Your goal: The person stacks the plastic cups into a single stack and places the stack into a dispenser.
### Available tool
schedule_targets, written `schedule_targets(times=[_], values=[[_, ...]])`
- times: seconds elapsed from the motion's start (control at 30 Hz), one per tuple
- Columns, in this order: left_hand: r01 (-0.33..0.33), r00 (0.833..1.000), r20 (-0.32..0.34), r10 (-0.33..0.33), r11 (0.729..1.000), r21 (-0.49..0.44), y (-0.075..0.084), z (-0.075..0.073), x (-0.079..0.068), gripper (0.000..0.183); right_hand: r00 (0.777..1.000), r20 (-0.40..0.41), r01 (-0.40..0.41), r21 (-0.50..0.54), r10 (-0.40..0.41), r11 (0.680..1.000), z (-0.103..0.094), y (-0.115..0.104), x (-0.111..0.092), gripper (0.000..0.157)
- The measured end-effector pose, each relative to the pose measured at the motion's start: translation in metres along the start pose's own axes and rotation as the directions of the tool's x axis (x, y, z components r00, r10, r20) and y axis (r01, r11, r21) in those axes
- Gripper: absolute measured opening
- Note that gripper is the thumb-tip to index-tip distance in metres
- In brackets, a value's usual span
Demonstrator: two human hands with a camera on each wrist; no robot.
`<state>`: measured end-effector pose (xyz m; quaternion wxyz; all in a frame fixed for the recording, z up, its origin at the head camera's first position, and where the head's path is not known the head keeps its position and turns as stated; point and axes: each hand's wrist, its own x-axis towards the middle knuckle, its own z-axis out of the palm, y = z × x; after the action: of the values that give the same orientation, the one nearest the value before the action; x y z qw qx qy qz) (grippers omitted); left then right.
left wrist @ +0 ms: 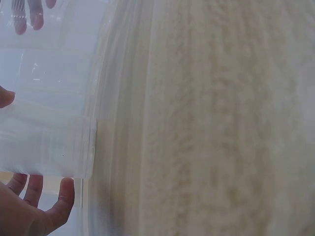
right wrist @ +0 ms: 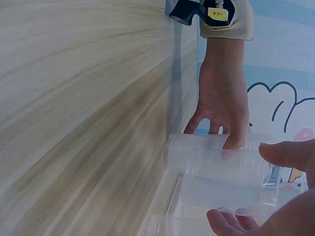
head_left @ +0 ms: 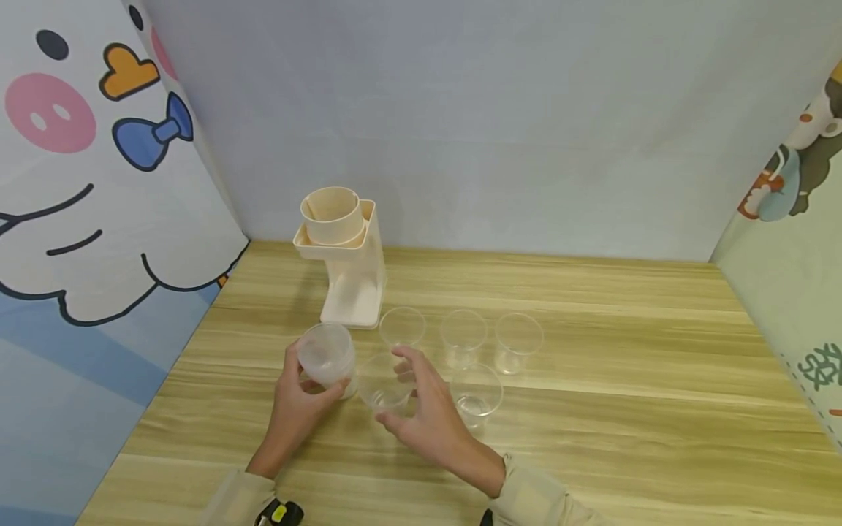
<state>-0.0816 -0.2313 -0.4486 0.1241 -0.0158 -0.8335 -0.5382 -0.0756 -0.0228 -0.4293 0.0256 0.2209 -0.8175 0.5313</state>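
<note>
My left hand [head_left: 296, 409] grips a stack of clear plastic cups [head_left: 327, 356], thumb on the near side and fingers round the far side. The stack stands upright and looks cloudy where the walls overlap. Just right of it, my right hand [head_left: 430, 420] holds a single clear plastic cup [head_left: 381, 389] between thumb and fingers. In the right wrist view this cup [right wrist: 224, 182] overlaps the stack [right wrist: 178, 151], and my left hand [right wrist: 224, 98] reaches in from above. The left wrist view shows the stack [left wrist: 44, 147] low over the wood grain.
Several more clear cups stand on the wooden table [head_left: 625, 409]: a row at the back with a middle cup [head_left: 463, 332], and a nearer cup [head_left: 476, 394] beside my right hand. A cream-coloured stand [head_left: 355, 292] with a round open holder [head_left: 332, 219] rises behind the stack.
</note>
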Motion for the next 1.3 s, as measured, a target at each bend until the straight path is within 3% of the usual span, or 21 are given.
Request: schedule_targets(times=[0.87, 1.3], values=[[-0.009, 1.000, 0.008, 0.009, 1.000, -0.010, 0.003, -0.001, -0.001, 0.078, 1.000, 0.004, 0.025, -0.003, -0.025, 1.000, -0.007, -0.012, 0.006, 0.078], [-0.004, 1.000, -0.007, 0.004, 1.000, -0.009, 0.004, -0.001, -0.002, 0.078, 1.000, 0.012, -0.003, 0.028, 0.003, 1.000, -0.010, -0.018, 0.011, 0.080]])
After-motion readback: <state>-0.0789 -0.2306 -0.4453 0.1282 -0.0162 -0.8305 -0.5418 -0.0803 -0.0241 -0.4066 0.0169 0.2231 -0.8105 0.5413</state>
